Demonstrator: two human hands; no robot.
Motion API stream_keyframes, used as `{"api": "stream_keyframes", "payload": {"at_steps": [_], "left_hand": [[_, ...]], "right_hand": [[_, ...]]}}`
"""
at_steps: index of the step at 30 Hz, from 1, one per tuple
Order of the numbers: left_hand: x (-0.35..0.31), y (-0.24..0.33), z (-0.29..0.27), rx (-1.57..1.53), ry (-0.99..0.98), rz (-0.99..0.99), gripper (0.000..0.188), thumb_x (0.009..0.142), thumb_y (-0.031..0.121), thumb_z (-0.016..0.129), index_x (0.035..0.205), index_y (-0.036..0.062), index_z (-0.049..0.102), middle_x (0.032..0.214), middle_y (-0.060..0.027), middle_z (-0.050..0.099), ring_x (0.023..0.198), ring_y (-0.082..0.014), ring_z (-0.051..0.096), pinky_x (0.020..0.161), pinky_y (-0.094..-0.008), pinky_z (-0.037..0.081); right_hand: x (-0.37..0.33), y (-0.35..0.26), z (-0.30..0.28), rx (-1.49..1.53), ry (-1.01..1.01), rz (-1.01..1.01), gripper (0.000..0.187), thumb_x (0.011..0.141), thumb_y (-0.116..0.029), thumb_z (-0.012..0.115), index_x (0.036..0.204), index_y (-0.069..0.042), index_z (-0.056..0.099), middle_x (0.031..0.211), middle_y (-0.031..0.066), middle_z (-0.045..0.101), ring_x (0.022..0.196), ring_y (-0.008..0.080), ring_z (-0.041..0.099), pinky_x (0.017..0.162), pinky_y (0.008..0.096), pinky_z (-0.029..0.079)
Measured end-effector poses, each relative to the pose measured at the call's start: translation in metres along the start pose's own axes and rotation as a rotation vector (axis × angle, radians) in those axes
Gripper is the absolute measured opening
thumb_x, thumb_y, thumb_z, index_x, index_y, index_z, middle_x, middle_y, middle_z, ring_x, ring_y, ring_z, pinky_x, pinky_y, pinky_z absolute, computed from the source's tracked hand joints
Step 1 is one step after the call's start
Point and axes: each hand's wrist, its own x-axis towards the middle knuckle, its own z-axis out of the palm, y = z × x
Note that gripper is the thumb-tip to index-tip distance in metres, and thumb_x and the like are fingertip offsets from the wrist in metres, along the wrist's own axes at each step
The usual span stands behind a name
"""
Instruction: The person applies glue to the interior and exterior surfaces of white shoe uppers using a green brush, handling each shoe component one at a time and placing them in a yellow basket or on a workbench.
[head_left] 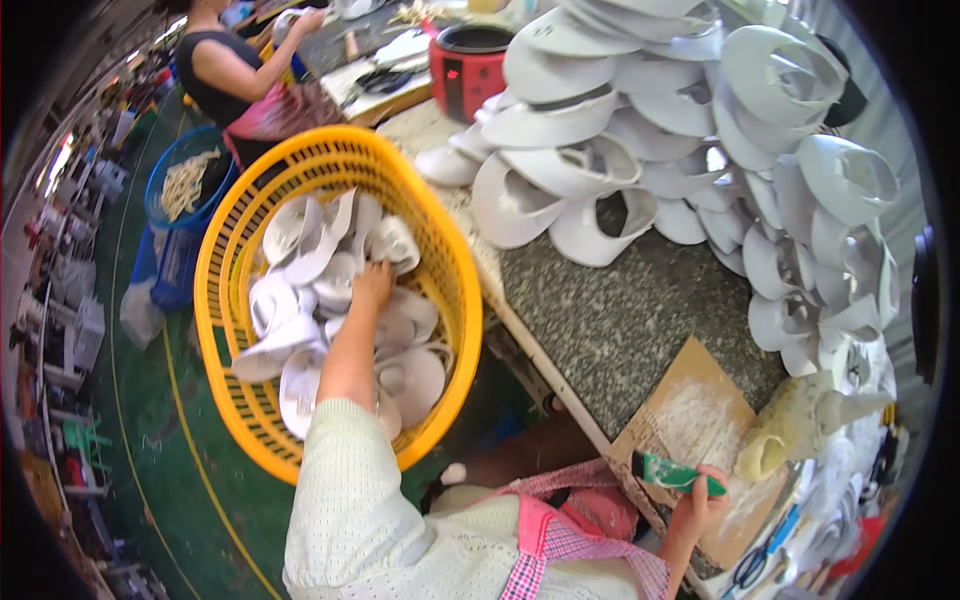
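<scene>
My left hand (373, 288) reaches down into a yellow plastic basket (459, 300). Its fingers are curled at the edge of a white curved piece (393, 243); the fingertips are partly hidden. Several similar white pieces (410, 378) lie loosely heaped around it. On the right, my right hand (697, 507) grips a flat brush (668, 473) with a green handle. The brush is over the near edge of a brown board (690, 410) smeared with white residue. Beside the board lies a cream-coloured container (790, 425) with a coated, rounded opening.
Tall stacks of white visor-like pieces (575, 130) cover the back and right of the speckled worktop (630, 310). A red pot-like appliance (468, 75) stands behind. Scissors (750, 568) lie at lower right. Another person (235, 75) works at far left, near a blue tub (160, 190).
</scene>
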Motion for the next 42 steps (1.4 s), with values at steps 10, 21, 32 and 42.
{"api": "stream_keyframes", "payload": {"at_steps": [10,21,32,42], "left_hand": [[-0.110,0.084,-0.292,-0.728,-0.211,0.468,0.020,0.073,0.021,0.062,0.071,0.0011,0.061,0.060,-0.0052,0.056,0.055,-0.0120,0.050,0.052,-0.0258,0.039],[-0.129,0.352,-0.228,-1.618,-1.002,0.235,0.030,0.086,0.036,0.045,0.086,0.0075,0.053,0.054,-0.0026,0.047,0.040,-0.0134,0.043,0.041,-0.0255,0.039],[-0.168,0.381,-0.214,-0.349,0.203,1.166,0.028,0.071,0.019,0.062,0.094,0.0032,0.057,0.090,-0.0144,0.056,0.086,-0.0320,0.053,0.073,-0.0359,0.042],[-0.221,0.375,-0.243,-0.398,0.031,1.358,0.032,0.062,0.010,0.068,0.092,0.0034,0.058,0.089,-0.0093,0.051,0.079,-0.0271,0.055,0.066,-0.0350,0.045]], "right_hand": [[0.011,-0.014,0.013,0.003,0.007,0.009,0.013,0.075,-0.006,0.060,0.084,0.002,0.055,0.075,0.0057,0.054,0.066,0.0108,0.052,0.059,0.0217,0.040],[-0.011,-0.004,-0.071,-0.007,0.239,-0.194,0.013,0.074,-0.002,0.058,0.086,0.002,0.055,0.082,0.0062,0.054,0.073,0.0134,0.051,0.069,0.0242,0.041],[0.021,-0.051,-0.112,-0.257,0.347,-0.336,0.011,0.076,0.001,0.056,0.086,0.002,0.060,0.084,0.0052,0.058,0.072,0.0097,0.053,0.064,0.0199,0.041],[0.075,-0.073,-0.118,-0.895,0.337,-0.457,0.013,0.067,0.000,0.064,0.079,-0.005,0.063,0.071,0.0068,0.061,0.063,0.0178,0.056,0.056,0.0277,0.044]]}}
